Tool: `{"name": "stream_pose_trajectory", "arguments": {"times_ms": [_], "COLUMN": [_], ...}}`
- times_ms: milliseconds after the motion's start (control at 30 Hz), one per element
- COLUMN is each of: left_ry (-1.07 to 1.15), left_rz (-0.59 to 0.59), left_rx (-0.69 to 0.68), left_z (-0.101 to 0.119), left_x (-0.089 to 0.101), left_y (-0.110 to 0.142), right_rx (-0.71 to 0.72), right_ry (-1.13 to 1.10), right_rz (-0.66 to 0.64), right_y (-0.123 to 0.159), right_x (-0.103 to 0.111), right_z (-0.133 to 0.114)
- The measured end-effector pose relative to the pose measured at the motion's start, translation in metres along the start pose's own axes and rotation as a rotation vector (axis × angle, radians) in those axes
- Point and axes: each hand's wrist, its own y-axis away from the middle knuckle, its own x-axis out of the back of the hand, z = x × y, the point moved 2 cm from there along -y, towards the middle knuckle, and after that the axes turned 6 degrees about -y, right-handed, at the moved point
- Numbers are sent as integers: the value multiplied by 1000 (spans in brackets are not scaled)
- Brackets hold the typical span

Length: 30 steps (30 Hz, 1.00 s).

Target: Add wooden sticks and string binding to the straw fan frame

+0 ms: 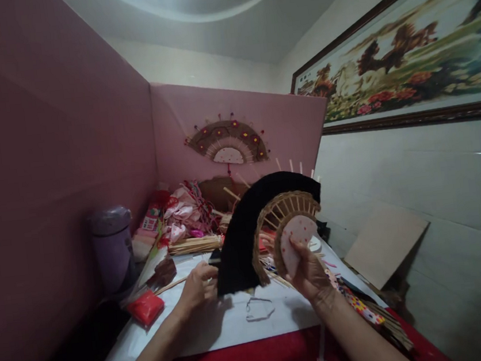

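A handmade fan with a broad black cloth band is held up over the white sheet. Thin wooden sticks poke out past its top edge, and bare woven ribs show along the inner curve. My right hand grips its pale, red-dotted half-round base, with the thumb on the near face. At the fan's lower left end, my left hand has its fingers curled in against the black edge; its fingertips are partly hidden. Below the fan, a small clear looped strip lies on the sheet.
A finished fan hangs on the pink partition. A purple canister and a red packet are at left. Bundled sticks and pink ribbon lie behind. Patterned strips lie at right, with a board against the wall.
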Motion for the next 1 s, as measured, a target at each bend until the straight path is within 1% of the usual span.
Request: {"name": "stream_pose_trajectory", "arguments": {"times_ms": [67, 167, 200, 267, 367, 433, 467, 567, 667, 733, 767, 833, 900, 933, 967, 1000], "left_ry": [-56, -175, -214, -266, -315, -356, -380, -440, -441, -410, -392, -387, -437, -477, -510, -535], "left_rz": [-46, -103, -119, -136, -176, -200, -207, -228, -253, -231, -189, -26, 145, 168, 144, 86], "left_rx": [-27, -84, -101, -123, -177, -205, -206, -208, -244, -237, -221, -167, -104, -89, -82, -87], "left_z": [0, -1, -1, 2, 10, 14, 15, 17, 21, 24, 26, 28, 27, 26, 23, 21], "left_x": [-9, -20, -22, -23, -22, -21, -22, -24, -27, -26, -23, -14, -6, -5, -6, -8], "left_y": [3, 6, 6, 8, 10, 11, 12, 15, 19, 20, 19, 13, 6, 1, -3, -8], "right_rx": [33, -23, -12, 67, 240, 312, 326, 300, 214, 197, 207, 236, 248, 244, 240, 237], "right_ry": [-23, -39, -48, -84, -159, -161, -152, -157, -175, -164, -157, -156, -157, -156, -154, -152], "right_rz": [-20, -33, -16, 59, 183, 217, 220, 216, 193, 182, 185, 204, 208, 211, 218, 227], "right_y": [-8, -21, -26, -35, -45, -47, -48, -48, -47, -45, -44, -42, -40, -39, -38, -38], "right_x": [-6, -7, -5, 1, 14, 20, 22, 26, 27, 26, 26, 26, 26, 26, 26, 27], "right_z": [2, 10, 12, 14, 14, 12, 11, 6, 3, 1, 0, -2, -5, -7, -8, -10]}}
